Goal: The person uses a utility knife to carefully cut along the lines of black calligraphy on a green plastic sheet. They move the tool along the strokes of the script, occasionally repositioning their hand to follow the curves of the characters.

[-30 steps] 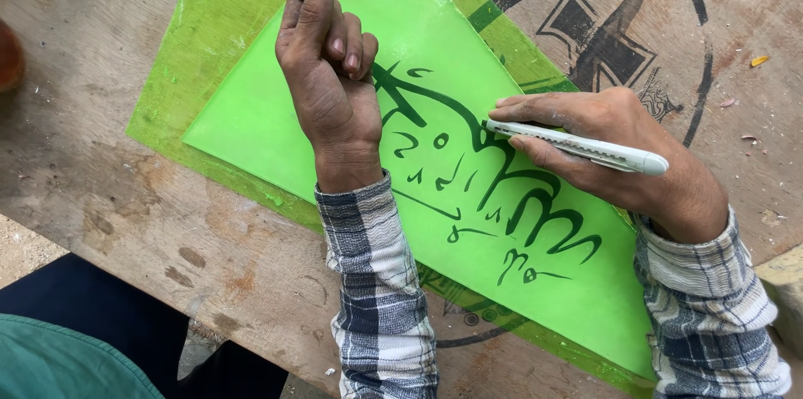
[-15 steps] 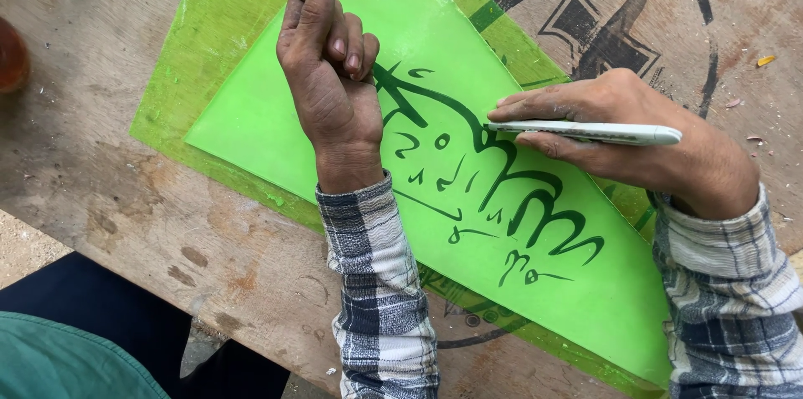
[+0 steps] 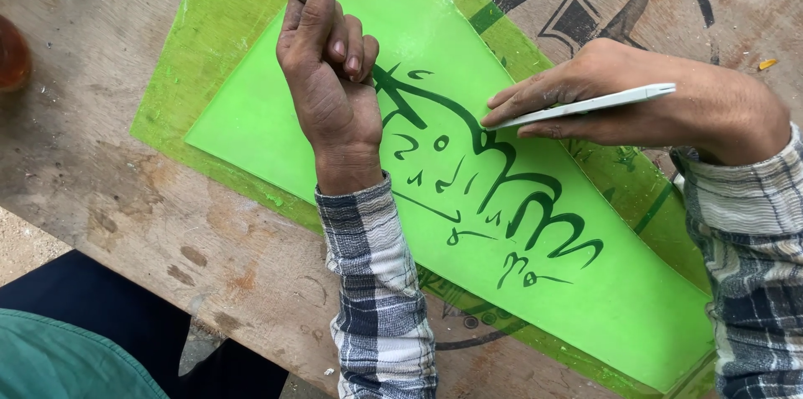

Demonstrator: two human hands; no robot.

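A bright green glossy sheet (image 3: 251, 127) with dark green brushed script lies on a larger transparent green sheet (image 3: 201, 39) on a worn wooden board. My left hand (image 3: 328, 73) rests on the bright sheet with the fingers curled and the index finger stretched out, pressing down near the top of the script. My right hand (image 3: 644, 102) holds a slim white pen-like tool (image 3: 585, 104), nearly flat, with its tip at the upper curve of the dark green lettering (image 3: 502, 190). Both arms wear plaid sleeves.
The wooden board (image 3: 125, 198) carries a dark painted circular emblem (image 3: 602, 6) at the upper right, partly under the sheets. A reddish-brown round object (image 3: 12, 52) sits at the left edge. Dark and teal clothing (image 3: 75, 340) shows below the board's front edge.
My right hand has shifted right and turned so the white tool lies flatter, its tip staying at the lettering. My left hand has kept its place on the sheet.
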